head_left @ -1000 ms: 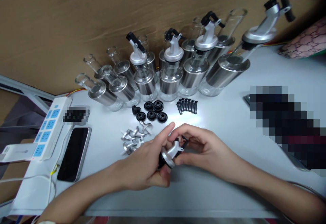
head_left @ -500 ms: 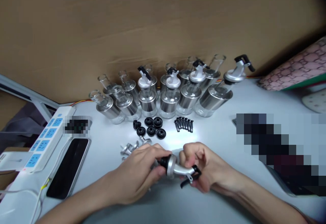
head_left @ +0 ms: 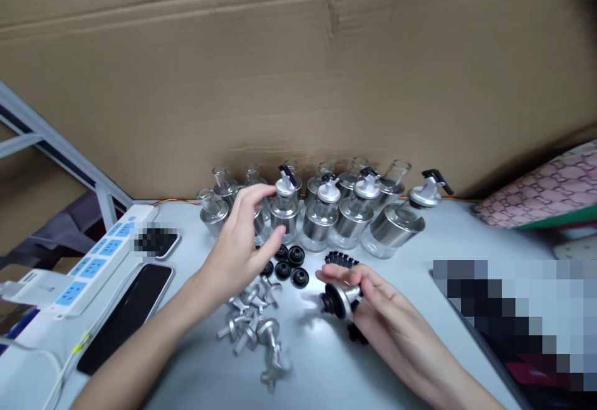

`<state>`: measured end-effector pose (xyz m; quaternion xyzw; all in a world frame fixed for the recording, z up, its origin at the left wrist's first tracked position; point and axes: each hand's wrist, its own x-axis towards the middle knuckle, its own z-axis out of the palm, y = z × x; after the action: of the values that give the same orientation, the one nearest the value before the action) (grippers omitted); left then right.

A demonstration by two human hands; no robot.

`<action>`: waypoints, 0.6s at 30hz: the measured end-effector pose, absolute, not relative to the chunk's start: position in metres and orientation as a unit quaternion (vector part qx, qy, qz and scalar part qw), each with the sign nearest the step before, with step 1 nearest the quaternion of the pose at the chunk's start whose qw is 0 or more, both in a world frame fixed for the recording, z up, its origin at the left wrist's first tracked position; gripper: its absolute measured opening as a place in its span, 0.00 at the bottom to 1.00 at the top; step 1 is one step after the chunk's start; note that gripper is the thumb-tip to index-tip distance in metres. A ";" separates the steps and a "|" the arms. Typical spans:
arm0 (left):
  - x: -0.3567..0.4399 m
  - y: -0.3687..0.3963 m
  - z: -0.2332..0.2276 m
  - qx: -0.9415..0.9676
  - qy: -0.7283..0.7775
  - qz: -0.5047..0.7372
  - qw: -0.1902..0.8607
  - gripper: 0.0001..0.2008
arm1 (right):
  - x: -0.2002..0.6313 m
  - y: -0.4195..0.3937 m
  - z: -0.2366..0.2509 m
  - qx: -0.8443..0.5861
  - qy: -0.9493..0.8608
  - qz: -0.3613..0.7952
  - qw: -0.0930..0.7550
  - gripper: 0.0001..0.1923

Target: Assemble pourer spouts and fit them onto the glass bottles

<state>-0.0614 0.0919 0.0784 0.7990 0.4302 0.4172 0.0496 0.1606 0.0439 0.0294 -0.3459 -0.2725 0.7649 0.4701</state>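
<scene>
My right hand (head_left: 380,310) holds an assembled pourer cap (head_left: 339,301), silver with a black stopper end pointing left, low over the white table (head_left: 326,372). My left hand (head_left: 242,245) is raised with its fingers spread, reaching toward the row of glass bottles with steel sleeves (head_left: 284,211) at the back; it holds nothing. Some bottles carry silver pourer caps, others stand with bare necks. Under my left hand lie loose silver spouts (head_left: 254,329), black rubber stoppers (head_left: 291,267) and small black clips (head_left: 342,259).
A cardboard wall stands behind the bottles. A white power strip (head_left: 93,267) and a dark phone (head_left: 125,316) lie at the left. A blurred dark item (head_left: 513,310) is at the right, a patterned pink thing (head_left: 536,192) beyond it.
My left hand let go of the pourer cap and rose toward the bottles. The cap stays in my right hand alone. The view tilted upward.
</scene>
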 end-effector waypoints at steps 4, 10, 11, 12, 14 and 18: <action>-0.068 0.119 0.081 0.785 0.486 0.381 -0.050 0.22 | 0.157 0.044 0.030 -0.343 -0.243 0.776 0.471 0.13; -0.098 0.123 0.083 0.756 0.555 0.345 -0.032 0.14 | 0.155 0.045 0.027 -0.359 -0.261 0.761 0.473 0.16; -0.100 0.122 0.083 0.753 0.553 0.357 -0.019 0.14 | 0.155 0.045 0.027 -0.362 -0.264 0.760 0.471 0.16; -0.100 0.121 0.084 0.749 0.552 0.367 -0.007 0.15 | 0.155 0.045 0.028 -0.365 -0.268 0.757 0.470 0.17; -0.099 0.118 0.088 0.733 0.554 0.395 0.008 0.17 | 0.156 0.045 0.029 -0.371 -0.277 0.750 0.472 0.17; -0.098 0.106 0.104 0.685 0.524 0.505 0.031 0.20 | 0.161 0.047 0.030 -0.400 -0.294 0.721 0.483 0.18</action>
<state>-0.0979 0.1058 0.1037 0.6854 0.5237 0.5051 0.0312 0.1612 0.0470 0.0303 -0.4004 -0.2942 0.7207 0.4835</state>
